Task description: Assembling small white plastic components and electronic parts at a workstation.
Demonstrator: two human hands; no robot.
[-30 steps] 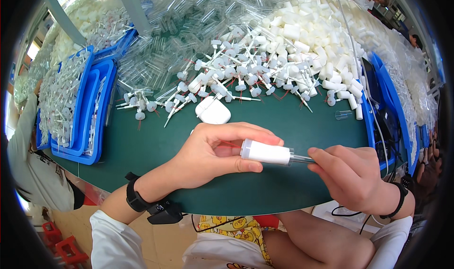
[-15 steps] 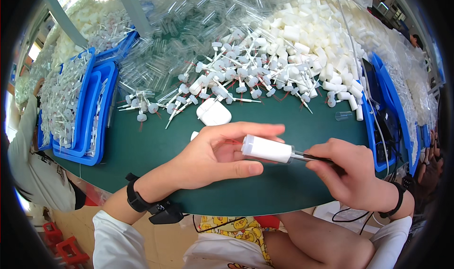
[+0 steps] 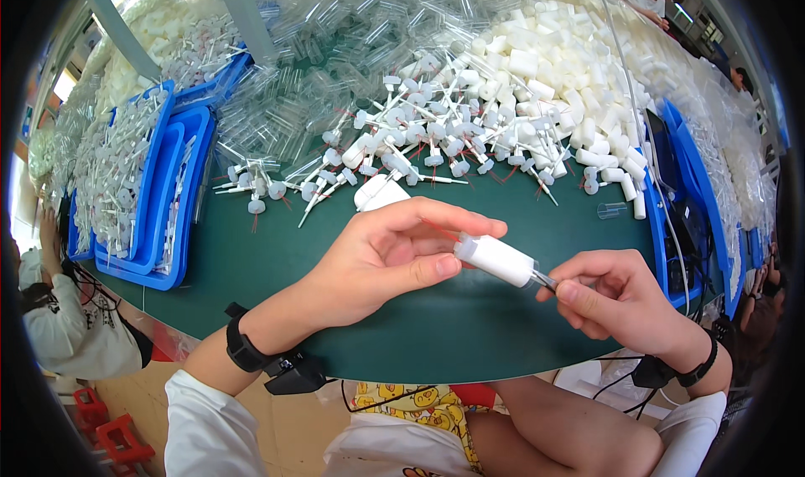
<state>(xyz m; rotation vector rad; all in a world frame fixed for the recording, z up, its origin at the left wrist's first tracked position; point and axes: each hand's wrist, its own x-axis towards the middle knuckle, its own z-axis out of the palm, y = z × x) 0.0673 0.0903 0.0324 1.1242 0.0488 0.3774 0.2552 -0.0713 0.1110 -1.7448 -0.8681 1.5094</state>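
Over the green table, a white foam-like cylinder (image 3: 501, 261) in a clear tube slants down to the right. My left hand (image 3: 369, 255) pinches its grey-white capped end between thumb and fingers, and a thin red thread shows by that end. My right hand (image 3: 625, 297) grips slim metal tweezers (image 3: 544, 282), whose tips reach the tube's other end; most of their handle is hidden by my fingers. Beyond my left hand lies a rounded white case (image 3: 381, 194), partly covered by it.
Behind are heaps of white sticks with grey caps and red threads (image 3: 419, 133), white foam cylinders (image 3: 537, 66) and clear tubes (image 3: 285, 108). Blue trays (image 3: 197, 175) stand at left, a blue bin (image 3: 700, 192) at right. One clear tube (image 3: 612, 211) lies alone. Another person's sleeve (image 3: 67, 326) is at far left.
The cylinder has shifted right and tilts more steeply. My left fingers have closed on its capped end. My right hand has moved slightly, with the tweezers now mostly inside its fingers.
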